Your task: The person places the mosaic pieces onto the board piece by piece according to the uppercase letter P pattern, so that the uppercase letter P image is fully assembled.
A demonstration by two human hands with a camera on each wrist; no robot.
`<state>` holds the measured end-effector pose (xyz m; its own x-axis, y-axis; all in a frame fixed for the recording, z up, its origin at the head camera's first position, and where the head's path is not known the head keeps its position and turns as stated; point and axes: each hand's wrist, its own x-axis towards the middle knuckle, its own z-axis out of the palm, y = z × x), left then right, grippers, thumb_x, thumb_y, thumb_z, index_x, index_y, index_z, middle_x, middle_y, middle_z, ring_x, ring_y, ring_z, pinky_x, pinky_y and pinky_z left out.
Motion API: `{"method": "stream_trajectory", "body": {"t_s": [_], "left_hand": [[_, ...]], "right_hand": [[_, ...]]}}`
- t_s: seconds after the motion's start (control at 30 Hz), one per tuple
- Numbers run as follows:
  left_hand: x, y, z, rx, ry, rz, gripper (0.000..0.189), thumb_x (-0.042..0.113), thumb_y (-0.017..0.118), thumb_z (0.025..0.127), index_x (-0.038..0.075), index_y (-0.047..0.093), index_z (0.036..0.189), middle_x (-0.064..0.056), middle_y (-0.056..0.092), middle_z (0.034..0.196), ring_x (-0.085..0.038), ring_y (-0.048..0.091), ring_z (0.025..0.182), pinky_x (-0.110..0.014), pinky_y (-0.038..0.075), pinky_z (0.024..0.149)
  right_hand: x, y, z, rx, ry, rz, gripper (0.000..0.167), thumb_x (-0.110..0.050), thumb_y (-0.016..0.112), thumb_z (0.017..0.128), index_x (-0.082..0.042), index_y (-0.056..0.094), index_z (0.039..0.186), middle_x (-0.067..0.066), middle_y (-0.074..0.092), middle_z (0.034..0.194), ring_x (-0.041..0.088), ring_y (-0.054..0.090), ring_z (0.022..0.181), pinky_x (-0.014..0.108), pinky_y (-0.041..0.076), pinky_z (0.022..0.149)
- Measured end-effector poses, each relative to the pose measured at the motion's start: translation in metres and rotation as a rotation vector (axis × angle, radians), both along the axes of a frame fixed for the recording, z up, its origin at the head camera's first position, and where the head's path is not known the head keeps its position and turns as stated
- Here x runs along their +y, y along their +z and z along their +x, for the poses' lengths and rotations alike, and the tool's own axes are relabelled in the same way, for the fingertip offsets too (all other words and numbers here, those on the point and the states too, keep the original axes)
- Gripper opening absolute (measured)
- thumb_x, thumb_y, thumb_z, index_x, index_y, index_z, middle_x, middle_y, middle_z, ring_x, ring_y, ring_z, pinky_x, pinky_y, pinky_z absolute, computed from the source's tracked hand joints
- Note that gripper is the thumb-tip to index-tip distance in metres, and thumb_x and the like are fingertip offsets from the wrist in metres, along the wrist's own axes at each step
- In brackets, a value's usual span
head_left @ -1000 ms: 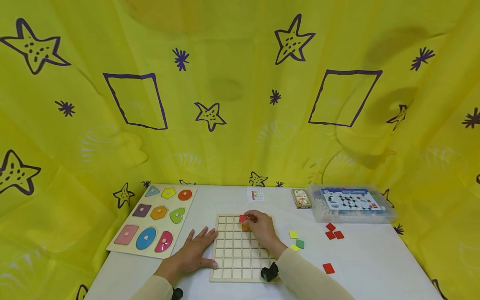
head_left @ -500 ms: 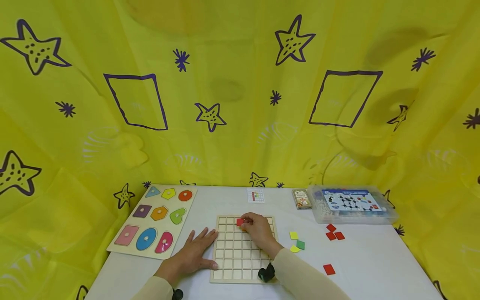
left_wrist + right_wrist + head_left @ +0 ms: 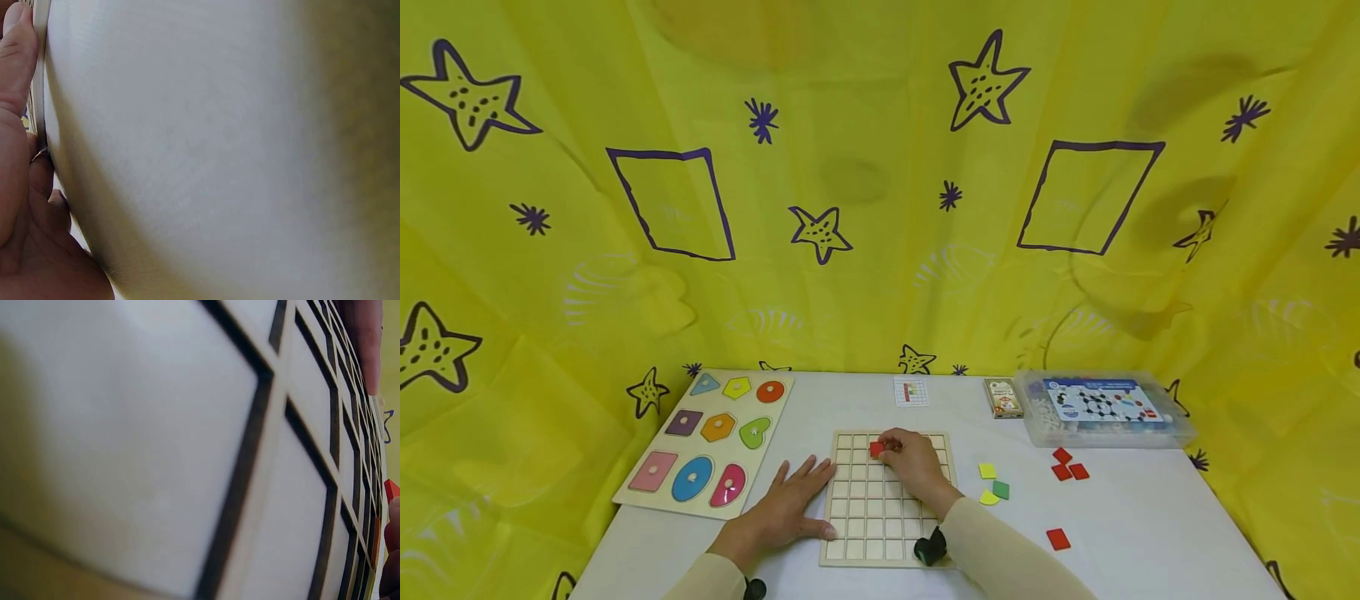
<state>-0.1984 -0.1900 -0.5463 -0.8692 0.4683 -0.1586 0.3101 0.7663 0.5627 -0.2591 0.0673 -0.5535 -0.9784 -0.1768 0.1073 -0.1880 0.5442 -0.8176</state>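
Note:
A wooden grid board (image 3: 875,550) with square recesses lies in front of me. Near its far edge my right hand (image 3: 917,467) pinches a red square tile (image 3: 876,450) between thumb and fingers, over a cell in the upper rows. The right wrist view shows the red tile (image 3: 392,489) at the fingertips, above the board, and an orange tile (image 3: 376,540) in a cell beside it. My left hand (image 3: 786,504) lies flat with spread fingers, its thumb and fingertips against the board's left edge. In the left wrist view the thumb (image 3: 17,56) touches that edge.
Loose yellow (image 3: 987,471), green (image 3: 1001,489) and red tiles (image 3: 1057,538) lie right of the board. Behind stand a pattern card (image 3: 911,391), a small card box (image 3: 1003,397) and a clear plastic case (image 3: 1037,429). A shape puzzle board (image 3: 700,442) lies at left.
My right hand has brought the red tile slightly left and nearer, from the board's far edge down over a cell. The left hand has stayed in place.

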Motion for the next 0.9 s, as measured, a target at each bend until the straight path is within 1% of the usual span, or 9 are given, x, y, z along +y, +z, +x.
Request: {"method": "stream_trajectory", "body": {"t_s": [0.13,0.33,0.5,0.7,0.8,0.9], "left_hand": [[-0.0005,0.0,-0.0001,0.006,-0.003,-0.002,0.105,0.054,0.085,0.081,0.009,0.038,0.164,-0.01,0.036,0.171,-0.041,0.019,0.162,-0.07,0.001,0.129],[-0.0007,0.0002,0.0,0.005,-0.004,-0.001,0.105,0.055,0.084,0.081,0.009,0.038,0.164,-0.01,0.036,0.171,-0.04,0.018,0.162,-0.069,0.0,0.129],[-0.001,-0.0006,-0.0003,0.009,-0.006,-0.001,0.106,0.055,0.084,0.081,0.009,0.038,0.164,-0.011,0.036,0.171,-0.041,0.019,0.162,-0.07,0.0,0.129],[-0.0011,-0.0002,-0.0001,0.007,-0.005,-0.002,0.106,0.055,0.084,0.081,0.009,0.038,0.164,-0.011,0.036,0.171,-0.041,0.019,0.162,-0.07,0.0,0.129],[-0.0009,0.0004,0.0003,-0.002,-0.002,0.001,0.106,0.055,0.084,0.081,0.009,0.038,0.164,-0.011,0.036,0.171,-0.041,0.019,0.162,-0.069,0.0,0.129],[-0.0007,0.0006,0.0007,-0.008,-0.001,0.004,0.106,0.056,0.084,0.081,0.009,0.037,0.164,-0.011,0.035,0.171,-0.041,0.018,0.162,-0.069,0.0,0.129]], "right_hand": [[0.0001,-0.0001,0.0006,-0.003,0.022,0.008,0.018,-0.003,0.079,0.091,-0.007,0.077,0.108,0.0,0.071,0.092,0.012,0.058,0.081,0.029,0.053,0.074],[0.0009,-0.0023,0.0011,0.02,0.055,0.04,0.018,-0.001,0.08,0.089,-0.004,0.077,0.107,0.001,0.07,0.091,0.012,0.059,0.081,0.028,0.053,0.072],[0.001,-0.0015,0.001,0.029,0.061,0.069,0.018,-0.003,0.08,0.09,-0.004,0.077,0.108,0.002,0.07,0.094,0.014,0.06,0.085,0.031,0.055,0.076],[0.0012,-0.001,0.0006,0.072,0.079,0.11,0.018,-0.005,0.08,0.09,-0.004,0.078,0.108,0.002,0.072,0.096,0.015,0.063,0.087,0.034,0.057,0.08],[0.0006,-0.0013,0.0006,0.07,0.08,0.124,0.017,-0.005,0.08,0.09,-0.005,0.079,0.107,0.003,0.073,0.097,0.016,0.064,0.089,0.034,0.057,0.082],[0.0002,-0.0013,0.0009,0.07,0.084,0.127,0.016,-0.005,0.079,0.09,-0.005,0.08,0.106,0.005,0.074,0.1,0.02,0.066,0.092,0.037,0.057,0.083]]}}
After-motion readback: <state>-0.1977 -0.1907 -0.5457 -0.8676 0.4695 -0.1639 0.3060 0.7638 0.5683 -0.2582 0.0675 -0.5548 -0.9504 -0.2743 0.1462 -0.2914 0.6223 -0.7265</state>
